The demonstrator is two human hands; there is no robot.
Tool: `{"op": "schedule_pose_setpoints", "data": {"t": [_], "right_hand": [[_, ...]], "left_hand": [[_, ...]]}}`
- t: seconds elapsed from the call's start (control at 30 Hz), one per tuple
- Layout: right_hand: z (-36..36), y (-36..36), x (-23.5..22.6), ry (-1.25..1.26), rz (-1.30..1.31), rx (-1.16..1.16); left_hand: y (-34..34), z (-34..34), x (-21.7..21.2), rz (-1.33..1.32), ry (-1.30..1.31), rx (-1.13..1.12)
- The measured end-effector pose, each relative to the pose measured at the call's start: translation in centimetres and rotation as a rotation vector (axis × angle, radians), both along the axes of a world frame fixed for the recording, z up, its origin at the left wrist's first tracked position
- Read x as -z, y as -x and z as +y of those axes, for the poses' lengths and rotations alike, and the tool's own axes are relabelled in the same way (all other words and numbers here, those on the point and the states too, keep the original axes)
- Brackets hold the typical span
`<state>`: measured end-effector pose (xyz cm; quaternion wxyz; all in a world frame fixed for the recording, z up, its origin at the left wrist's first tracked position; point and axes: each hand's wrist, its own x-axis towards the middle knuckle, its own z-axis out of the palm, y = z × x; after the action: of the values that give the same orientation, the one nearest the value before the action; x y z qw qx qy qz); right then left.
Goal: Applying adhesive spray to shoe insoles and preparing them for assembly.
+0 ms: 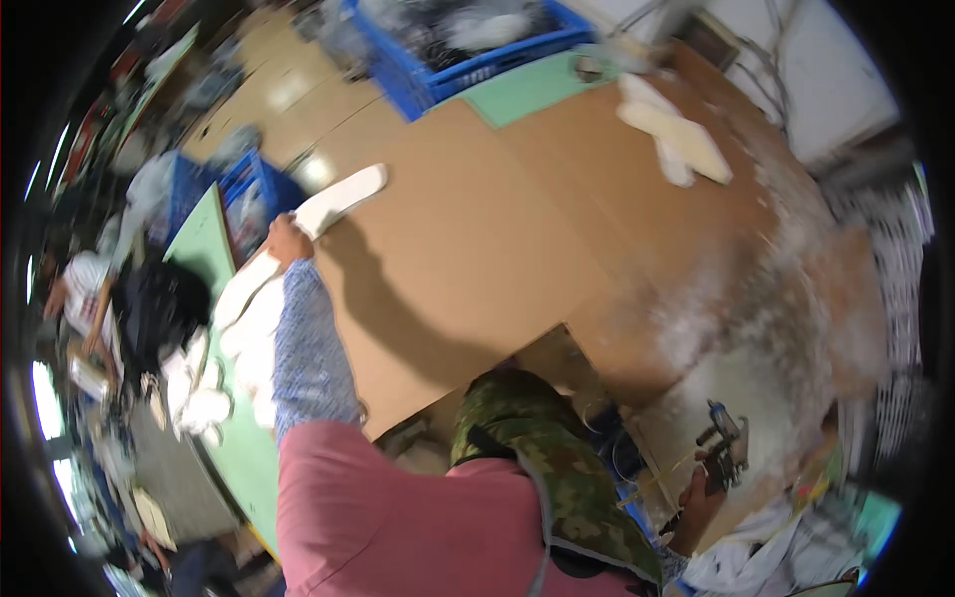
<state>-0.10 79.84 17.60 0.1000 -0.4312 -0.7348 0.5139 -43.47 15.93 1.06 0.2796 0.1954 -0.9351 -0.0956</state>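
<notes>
My left hand reaches out over the left side of the brown cardboard-covered table, its fingers closed on a long white insole. Below that hand, more white insoles lie piled along the table's left edge, partly hidden by my sleeved forearm. Low on the right, my right hand is wrapped around the handle of a metal spray gun. A few pale insoles lie overlapping at the far right of the cardboard.
A blue crate with plastic-wrapped goods stands at the far edge, and another blue crate sits at the left. White fluffy residue coats the right side. A person is at the far left beside a black bag.
</notes>
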Motion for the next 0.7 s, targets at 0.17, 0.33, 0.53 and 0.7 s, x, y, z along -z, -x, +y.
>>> {"op": "schedule_pose_setpoints", "data": {"t": [0.17,0.33,0.53,0.7], "right_hand": [[2.4,-0.5,1.9,0.04,0.036,0.026],[2.2,0.6,1.5,0.054,-0.014,0.183],[0.7,2.9,1.5,0.071,0.016,0.414],[0.0,3.2,2.8,0.052,-0.044,0.543]], "left_hand": [[5.7,16.2,2.2,-0.002,-0.392,0.461],[13.9,37.6,3.8,-0.228,-0.368,0.773],[18.7,63.2,3.3,0.078,-0.042,1.324],[16.7,75.9,6.5,0.344,0.236,1.34]]}}
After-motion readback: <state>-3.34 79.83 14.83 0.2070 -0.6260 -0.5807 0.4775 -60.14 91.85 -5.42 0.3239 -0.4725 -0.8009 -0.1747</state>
